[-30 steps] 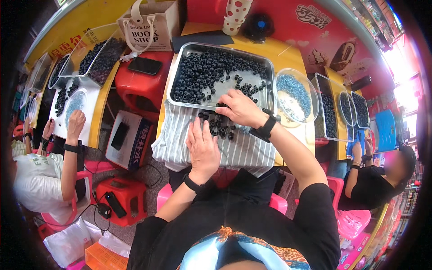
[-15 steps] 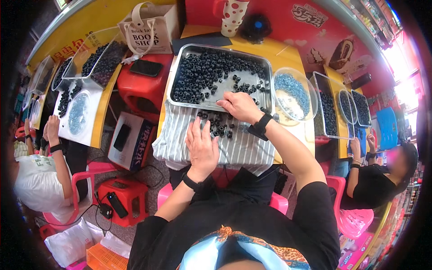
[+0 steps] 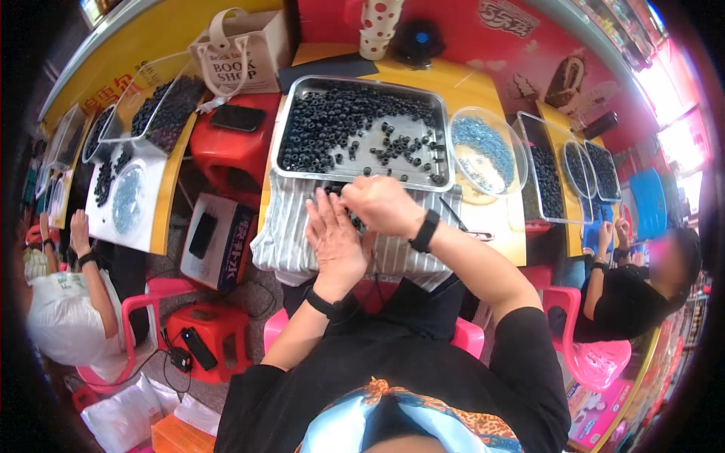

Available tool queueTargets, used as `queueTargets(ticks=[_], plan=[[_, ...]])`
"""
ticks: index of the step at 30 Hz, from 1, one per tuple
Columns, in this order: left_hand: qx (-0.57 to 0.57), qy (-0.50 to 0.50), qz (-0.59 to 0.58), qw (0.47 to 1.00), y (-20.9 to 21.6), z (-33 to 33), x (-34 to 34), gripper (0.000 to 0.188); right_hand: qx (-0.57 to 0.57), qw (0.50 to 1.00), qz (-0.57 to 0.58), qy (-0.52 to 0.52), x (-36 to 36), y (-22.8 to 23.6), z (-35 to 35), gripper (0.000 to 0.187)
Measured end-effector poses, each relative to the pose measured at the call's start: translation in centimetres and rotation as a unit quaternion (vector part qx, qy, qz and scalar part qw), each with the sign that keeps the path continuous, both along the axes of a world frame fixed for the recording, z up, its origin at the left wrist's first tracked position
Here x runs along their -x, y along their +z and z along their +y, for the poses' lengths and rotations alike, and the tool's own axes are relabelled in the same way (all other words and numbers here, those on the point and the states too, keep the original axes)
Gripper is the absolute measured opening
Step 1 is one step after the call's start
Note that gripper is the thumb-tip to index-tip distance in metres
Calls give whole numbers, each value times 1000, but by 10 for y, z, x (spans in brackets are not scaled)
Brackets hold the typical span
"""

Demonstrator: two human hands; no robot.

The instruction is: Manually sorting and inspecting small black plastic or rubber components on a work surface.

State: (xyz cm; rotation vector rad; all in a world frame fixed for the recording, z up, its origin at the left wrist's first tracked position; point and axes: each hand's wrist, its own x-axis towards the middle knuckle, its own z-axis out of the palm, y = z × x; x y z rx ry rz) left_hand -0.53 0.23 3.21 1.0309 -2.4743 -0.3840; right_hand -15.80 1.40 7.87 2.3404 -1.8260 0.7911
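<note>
My left hand (image 3: 336, 238) lies open on the grey-and-white striped cloth (image 3: 283, 234), its fingers stretched out toward the tray. Right beside its fingertips is my right hand (image 3: 384, 204), closed with curled fingers; whatever it may hold is hidden. A few small black hollow cylinders (image 3: 356, 220) show on the cloth between the hands, mostly covered by them. Beyond the hands stands a rectangular metal tray (image 3: 362, 178) holding many more black cylinders (image 3: 317, 132), densest on its left and far sides.
Right of the tray sits a round clear tub (image 3: 523, 167) with tiny blue pieces. A thin dark tool (image 3: 453, 214) lies near my right wrist. Behind are a dotted cup (image 3: 377, 30) and a canvas bag (image 3: 245, 57). People work at tables on both sides; red stools (image 3: 230, 140) stand left.
My right hand has come from the tray's near rim toward me, beside my left fingers, and now covers most of the cylinders on the cloth. The thin tool has come into sight.
</note>
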Motion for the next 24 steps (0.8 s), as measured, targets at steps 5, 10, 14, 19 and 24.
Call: queueTargets(ticks=[5, 10, 14, 19, 24], plan=[[-26, 11, -25, 999, 3, 1, 2, 84, -27, 999, 34, -1, -7, -20, 2, 15], [-30, 9, -41, 999, 3, 0, 1, 86, 0, 1000, 19, 6, -10, -12, 0, 16], [-45, 15, -30, 998, 3, 1, -1, 85, 47, 996, -73, -17, -1, 5, 5, 14], [-46, 3, 7, 999, 8, 1, -2, 82, 38, 953, -254, -160, 47, 33, 40, 4], [-16, -10, 19, 1000, 11, 3, -7, 79, -123, 942, -239, -203, 53, 33, 92, 6]])
